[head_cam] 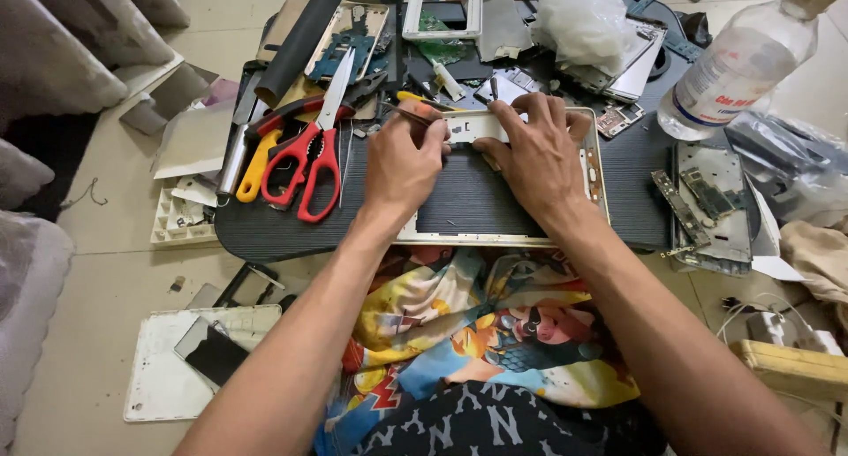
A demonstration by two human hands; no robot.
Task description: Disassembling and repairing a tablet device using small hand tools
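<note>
On the floor at the far left lies a white back cover [163,376] with a dark panel resting on it, already separated from whatever it belonged to. On the dark ribbed worktop [265,231], red-handled scissors [309,160] and a yellow-handled tool [256,166] lie unused beside a black roll [299,42].

The left hand [402,160] is bent at the wrist, its back to the camera, with the grip clenched around a thin dark tool [408,114] whose tip points toward the top edge of the tablet frame [599,169]. That pale, metal-edged frame lies flat at the centre of the worktop, directly in front of the person. It looks stripped: the ribbed worktop shows through its open middle, so the screen and board seem to be out already. What appears left is the small white strip [477,127] along the frame's upper rail, which both hands are working at.

The right hand [534,155] lies palm-down across the frame, fingers spread forward and pressing on that strip; its grip is flat, bracing rather than closed round anything.

Further right, a removed panel carrying green circuit boards [707,195] lies at the worktop's edge, judged to be finished disassembly. A clear plastic bottle [738,67] lies tilted behind it, and a crumpled plastic bag [583,23] sits at the back.
</note>
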